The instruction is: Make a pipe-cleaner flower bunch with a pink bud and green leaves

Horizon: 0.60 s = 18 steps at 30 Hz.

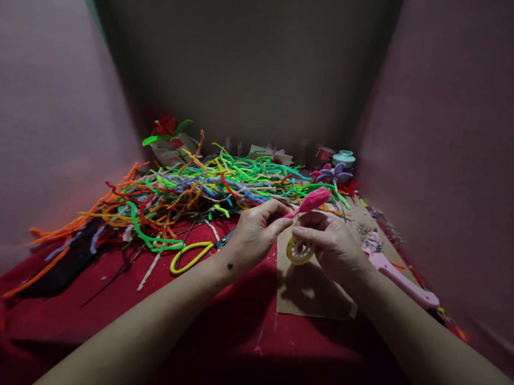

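My left hand [257,233] is closed, pinching the narrow end of a pink fuzzy petal shape [315,200] that looks made of pipe cleaner. Its wide end points up and to the right, over my right hand [335,246]. Thumb and fingers of that right hand grip a small yellowish ring-shaped spool [291,253] with holes in its middle part. Both hands are close together above a brown cardboard sheet [314,304]. Left of them, yellow-handled scissors [194,270] lie on the red cloth, their blades partly behind my left wrist.
A large tangled heap of colourful pipe cleaners [222,177] spreads across the back of the red cloth [230,343]. At right lie a pink-handled tool [406,282] and a purple fuzzy flower [334,174]. A light blue jar [343,158] stands behind. Pale walls rise on both sides.
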Tool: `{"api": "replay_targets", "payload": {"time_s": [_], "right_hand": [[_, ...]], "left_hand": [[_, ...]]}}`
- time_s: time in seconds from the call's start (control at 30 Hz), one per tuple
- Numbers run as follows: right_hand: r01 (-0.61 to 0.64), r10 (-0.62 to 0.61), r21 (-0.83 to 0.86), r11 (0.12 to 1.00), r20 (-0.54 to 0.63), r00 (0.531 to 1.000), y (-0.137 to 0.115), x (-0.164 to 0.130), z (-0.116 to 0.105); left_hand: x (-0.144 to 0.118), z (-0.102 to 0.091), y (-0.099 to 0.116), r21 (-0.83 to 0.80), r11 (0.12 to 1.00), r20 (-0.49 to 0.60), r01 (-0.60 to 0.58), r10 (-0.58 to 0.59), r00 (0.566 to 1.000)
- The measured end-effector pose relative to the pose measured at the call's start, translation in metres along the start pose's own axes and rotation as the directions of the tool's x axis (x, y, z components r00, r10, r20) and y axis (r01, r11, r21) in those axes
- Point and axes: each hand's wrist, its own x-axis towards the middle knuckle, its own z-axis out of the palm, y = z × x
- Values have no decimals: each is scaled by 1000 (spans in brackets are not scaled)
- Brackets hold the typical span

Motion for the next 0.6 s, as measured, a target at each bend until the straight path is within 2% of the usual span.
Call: {"api": "replay_targets", "payload": {"time_s": [0.13, 0.27, 0.43, 0.6], "right_hand": [[-7, 8, -16, 1000, 17, 1000, -2, 0, -3], [-68, 65, 29, 997, 96, 993, -6, 0, -4], [-91, 89, 46, 995, 36, 995, -6, -1, -3], [-29, 27, 86, 996, 20, 999, -4, 0, -3]], "left_hand": [[-1, 2, 0, 28, 999, -26, -27, 28, 999], [0, 3, 1, -54, 998, -30, 24, -25, 999], [2, 2, 0, -177, 981, -22, 75, -80, 997], [3, 1, 2, -210, 972, -46, 104, -116, 992]]}}
